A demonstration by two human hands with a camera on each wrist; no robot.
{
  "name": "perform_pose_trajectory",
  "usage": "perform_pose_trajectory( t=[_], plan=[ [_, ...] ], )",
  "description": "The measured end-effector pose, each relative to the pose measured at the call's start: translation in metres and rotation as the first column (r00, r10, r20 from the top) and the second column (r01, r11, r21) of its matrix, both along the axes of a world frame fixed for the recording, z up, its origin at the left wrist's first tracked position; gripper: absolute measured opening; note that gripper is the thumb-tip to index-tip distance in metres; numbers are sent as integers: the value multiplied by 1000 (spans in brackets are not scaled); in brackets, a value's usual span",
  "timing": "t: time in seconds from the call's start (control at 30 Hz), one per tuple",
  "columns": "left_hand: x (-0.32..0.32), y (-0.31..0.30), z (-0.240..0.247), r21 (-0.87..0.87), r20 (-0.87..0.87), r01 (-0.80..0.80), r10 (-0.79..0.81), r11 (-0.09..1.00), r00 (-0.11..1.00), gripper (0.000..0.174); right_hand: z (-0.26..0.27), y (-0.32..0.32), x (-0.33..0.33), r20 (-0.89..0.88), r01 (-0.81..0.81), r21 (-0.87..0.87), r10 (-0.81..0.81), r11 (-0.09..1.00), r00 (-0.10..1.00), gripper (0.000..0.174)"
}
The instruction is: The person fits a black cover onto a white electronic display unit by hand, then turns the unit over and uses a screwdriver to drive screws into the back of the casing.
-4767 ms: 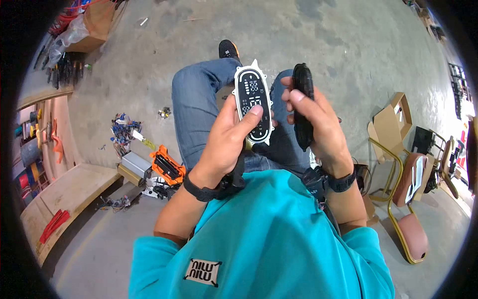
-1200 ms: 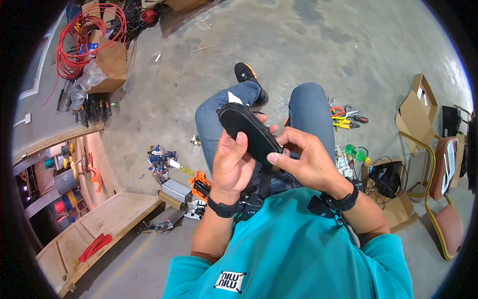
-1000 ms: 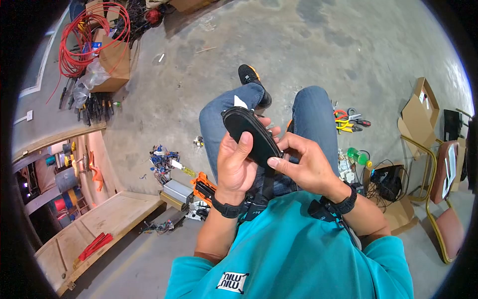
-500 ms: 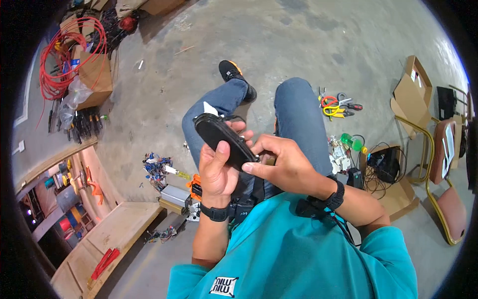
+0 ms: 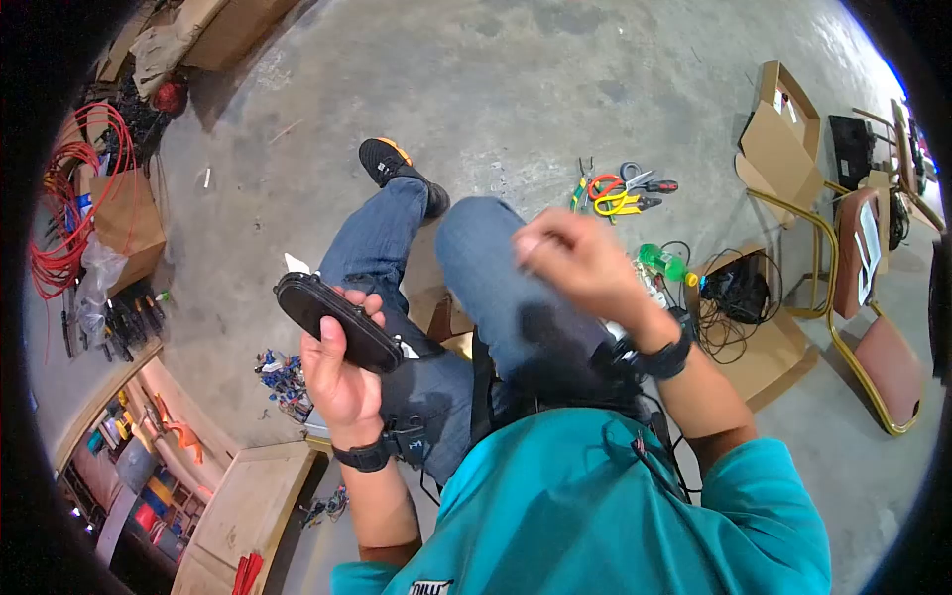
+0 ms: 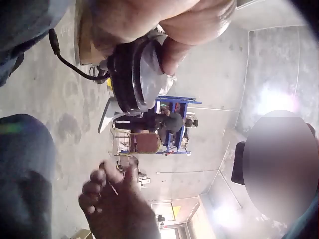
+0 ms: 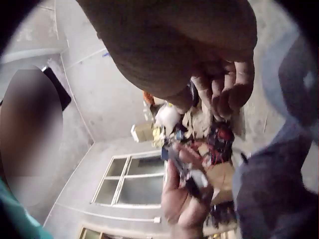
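My left hand holds a black oval device, its thumb on the dark face and its fingers curled round the far side. A white pointed tab shows at the device's upper end. In the left wrist view the device is pinched between thumb and fingers, with a short black cable hanging from it. My right hand, blurred, is raised above the right knee, apart from the device. Its fingers look curled in the right wrist view, where the hand is dark; whether something small lies between them cannot be seen.
Pliers and scissors lie on the floor beyond the right knee. Nearby are a green bottle and an open carton with black cables. A chair stands at the right. Wiring and a wooden bench are at the left.
The right hand has left the device's lower end and moved up and right. The left hand still holds the device, now further left in view. Earlier, a white-rimmed display panel was in the left hand.
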State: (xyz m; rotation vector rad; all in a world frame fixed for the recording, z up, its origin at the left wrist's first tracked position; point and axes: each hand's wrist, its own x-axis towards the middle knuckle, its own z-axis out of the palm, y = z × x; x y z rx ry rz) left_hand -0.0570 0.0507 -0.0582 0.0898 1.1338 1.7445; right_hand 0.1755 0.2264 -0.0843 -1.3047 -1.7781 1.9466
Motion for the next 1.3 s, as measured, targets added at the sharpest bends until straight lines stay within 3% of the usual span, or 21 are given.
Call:
perform_pose_trajectory(
  t=[0.07, 0.1, 0.27, 0.37, 0.43, 0.47, 0.53, 0.67, 0.73, 0.87, 0.97, 1.13, 1.23, 1.3],
  plan=[
    [-7, 7, -8, -47, -34, 14, -16, 999, 999, 36, -54, 30, 29, 103, 121, 82, -129, 989, 986, 16],
    [-10, 11, -12, -53, -24, 15, -16, 998, 1000, 36, -85, 45, 43, 154, 237, 27, -238, 971, 959, 14],
    [-28, 47, -20, -94, -62, 69, -75, 993, 995, 38, -229, 74, 100, 416, 307, -76, -249, 949, 874, 12],
    [-43, 82, -28, -107, -108, 76, -88, 991, 990, 38, -280, 69, 98, 552, 283, -55, -208, 957, 808, 15],
    [-50, 108, -39, -115, -95, 77, -88, 990, 992, 38, -320, 63, 90, 572, 34, 192, -140, 981, 808, 21],
    [-51, 119, -45, -128, -70, 111, -120, 986, 990, 38, -333, 66, 83, 613, -6, 233, -141, 973, 778, 23],
    [-49, 129, -57, -147, -32, 203, -210, 968, 977, 35, -341, 69, 49, 659, -53, 262, -139, 964, 739, 24],
    [-36, 136, -68, -295, 35, 225, -225, 928, 974, 43, -376, 97, -10, 618, -139, 343, -112, 929, 778, 19],
    [-35, 134, -70, -345, 97, 209, -186, 915, 978, 42, -394, 109, -34, 586, -163, 359, -87, 919, 805, 20],
    [-46, 132, -76, -445, 136, 140, -88, 884, 987, 44, -431, 117, -62, 648, -216, 317, -45, 923, 760, 15],
    [-56, 128, -80, -425, 213, 132, -43, 896, 976, 38, -450, 122, -65, 661, -241, 312, -28, 919, 750, 17],
    [-58, 129, -83, -438, 236, 104, 3, 893, 972, 38, -456, 123, -69, 679, -274, 346, -38, 897, 733, 18],
    [-56, 133, -81, -530, 186, 85, 18, 844, 982, 46, -450, 123, -71, 679, -337, 382, -13, 861, 734, 14],
    [-57, 134, -80, -486, 239, 143, -27, 862, 971, 41, -429, 127, -77, 606, -186, 343, -66, 921, 792, 14]
  ],
)
